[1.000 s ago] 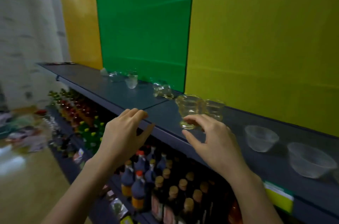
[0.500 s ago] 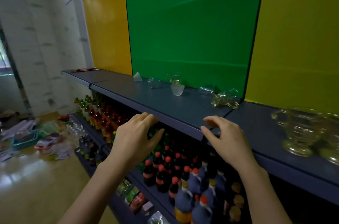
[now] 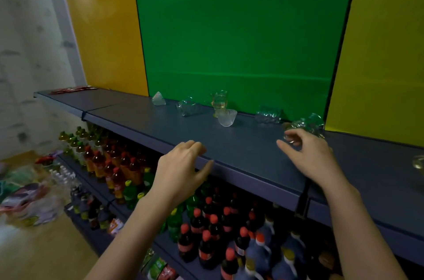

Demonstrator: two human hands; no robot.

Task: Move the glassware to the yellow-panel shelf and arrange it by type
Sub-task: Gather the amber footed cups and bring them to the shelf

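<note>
Clear glassware stands along the back of the dark shelf (image 3: 241, 149) under the green panel: a small tipped glass (image 3: 158, 98), a glass lying on its side (image 3: 188, 108), an upright handled cup (image 3: 219, 101), a small ribbed bowl (image 3: 227, 117), another glass on its side (image 3: 269, 114) and a cluster of glass pieces (image 3: 309, 126) at the panel seam. My right hand (image 3: 309, 158) hovers empty, fingers apart, just in front of that cluster. My left hand (image 3: 181, 172) hangs open over the shelf's front edge. A glass piece (image 3: 418, 163) shows at the right border.
Yellow panels (image 3: 385, 50) flank the green one (image 3: 241, 27). Lower shelves hold several soda and oil bottles (image 3: 206, 229). Red packets (image 3: 73, 89) lie on the shelf's far left end. Goods are piled on the floor (image 3: 27, 199) at left.
The view has swung left, so the handled cups and bowls on the yellow-panel shelf slid out of frame. My right hand left the cup and now reaches toward the glass cluster at the seam.
</note>
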